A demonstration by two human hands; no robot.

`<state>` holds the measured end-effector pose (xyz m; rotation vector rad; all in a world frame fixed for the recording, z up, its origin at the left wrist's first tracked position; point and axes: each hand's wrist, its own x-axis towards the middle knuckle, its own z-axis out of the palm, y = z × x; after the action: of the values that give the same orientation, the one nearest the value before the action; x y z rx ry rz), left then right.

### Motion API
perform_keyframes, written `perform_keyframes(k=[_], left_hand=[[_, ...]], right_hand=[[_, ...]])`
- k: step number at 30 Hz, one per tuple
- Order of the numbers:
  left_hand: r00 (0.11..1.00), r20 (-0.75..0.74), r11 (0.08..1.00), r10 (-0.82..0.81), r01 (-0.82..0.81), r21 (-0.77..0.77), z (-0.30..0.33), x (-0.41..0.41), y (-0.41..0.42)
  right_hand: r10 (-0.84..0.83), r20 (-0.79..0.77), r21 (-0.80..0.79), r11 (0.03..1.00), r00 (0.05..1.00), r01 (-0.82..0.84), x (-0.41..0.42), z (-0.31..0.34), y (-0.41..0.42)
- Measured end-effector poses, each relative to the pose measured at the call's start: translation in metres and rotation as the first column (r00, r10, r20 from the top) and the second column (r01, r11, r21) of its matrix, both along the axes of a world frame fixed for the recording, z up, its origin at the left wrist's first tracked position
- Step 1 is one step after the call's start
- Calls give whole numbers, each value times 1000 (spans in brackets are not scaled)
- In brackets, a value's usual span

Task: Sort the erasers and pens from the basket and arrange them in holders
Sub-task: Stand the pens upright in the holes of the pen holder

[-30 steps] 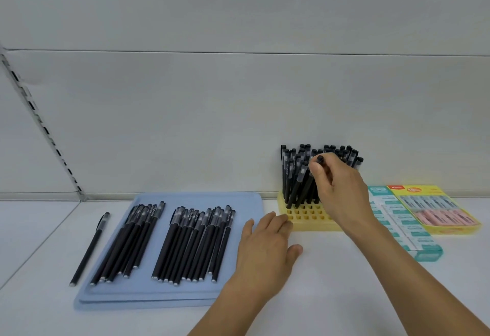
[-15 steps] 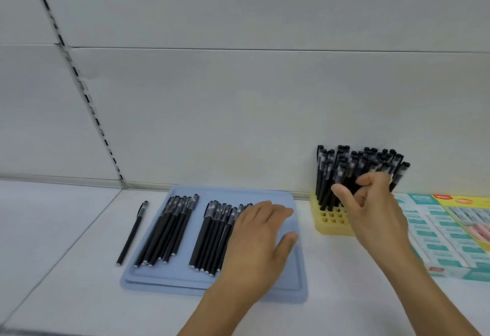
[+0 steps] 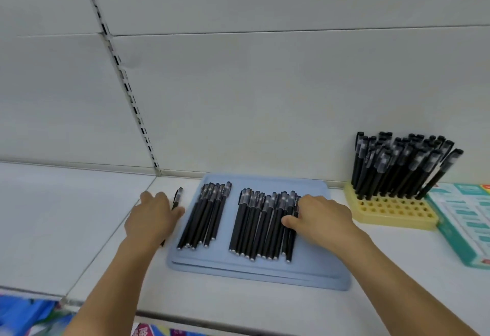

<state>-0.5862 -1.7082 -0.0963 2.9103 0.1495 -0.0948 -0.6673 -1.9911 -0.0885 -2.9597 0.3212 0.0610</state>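
A blue tray (image 3: 233, 265) lies on the white shelf with two groups of black pens: a left group (image 3: 206, 213) and a larger right group (image 3: 259, 224). My right hand (image 3: 323, 219) sits on the right end of the larger group, its fingers curled down over the outermost pens and its thumb laid across them. A single loose pen (image 3: 178, 194) lies on the shelf left of the tray. My left hand (image 3: 152, 219) covers its middle with fingers spread; the grip is hidden. A yellow holder (image 3: 392, 211) at the right has several upright pens (image 3: 397, 166) in its back rows.
A teal box of erasers (image 3: 466, 219) lies at the far right, cut off by the frame. The white back wall has a slotted rail (image 3: 127, 89). Colourful packaging (image 3: 21, 314) shows below the shelf's front edge at lower left.
My right hand left the pens in the holder and came down on the tray's right pen group. My left hand moved off the tray leftward onto the loose pen. The view swung left.
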Motion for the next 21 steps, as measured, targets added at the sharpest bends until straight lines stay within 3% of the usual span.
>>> perform_keyframes(k=[5,7,8,10,12,14,16,18,21], left_hand=[[999,-6,998,-34,33,-55,15,9,3],[1000,11,968,-3,6,-250,19,10,-1],[1000,27,900,14,0,-436,20,8,-7],[999,48,628,25,22,-778,25,0,-28],[997,71,399,-7,68,-914,32,-12,-53],[992,115,291,-60,127,-948,38,-23,-79],[980,163,228,-112,185,-956,42,-33,-103],[968,199,186,-156,226,-956,43,-44,-128],[947,237,159,-217,274,-948,40,-59,-165]], right_hand=[[-68,-155,154,984,986,92,3,7,-6],[-96,-186,305,941,978,150,3,8,-9],[-107,-197,385,906,974,178,1,8,-11],[-121,-188,515,833,975,203,-3,7,-15],[-136,-95,610,775,986,166,-12,8,-21],[-177,54,670,736,983,96,-26,13,-32],[-258,242,670,741,935,31,-43,20,-50],[-377,422,626,779,825,36,-58,25,-77],[-454,520,518,841,723,156,-69,29,-116]])
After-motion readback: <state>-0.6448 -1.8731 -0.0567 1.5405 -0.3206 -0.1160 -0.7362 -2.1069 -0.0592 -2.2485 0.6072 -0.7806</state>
